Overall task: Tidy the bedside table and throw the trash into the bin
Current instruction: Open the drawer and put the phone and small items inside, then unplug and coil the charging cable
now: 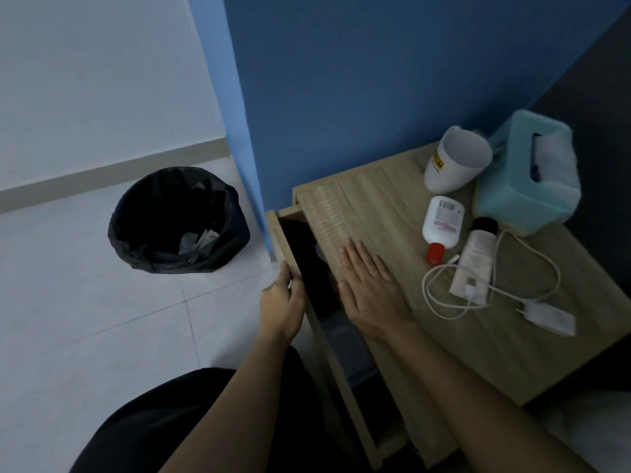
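Note:
The wooden bedside table [512,356] stands against a blue wall, its top drawer [285,240] pulled partly out with dark contents inside. My left hand [281,305] grips the drawer front's upper edge. Resting flat on the tabletop near its front edge is my right hand [370,288], fingers spread, holding nothing. On the table sit a white cup [454,165], a teal tissue box [526,186], a white bottle with a red cap [442,223], a beige tube with a black cap [474,257], and a white charger with its cable [549,317]. A bin with a black liner [177,220] stands on the floor to the left, bits of trash inside.
Pale floor tiles [102,319] spread around the bin. A white wall with a grey skirting [102,172] runs at the back left. My dark-clothed knee [164,425] is low in view.

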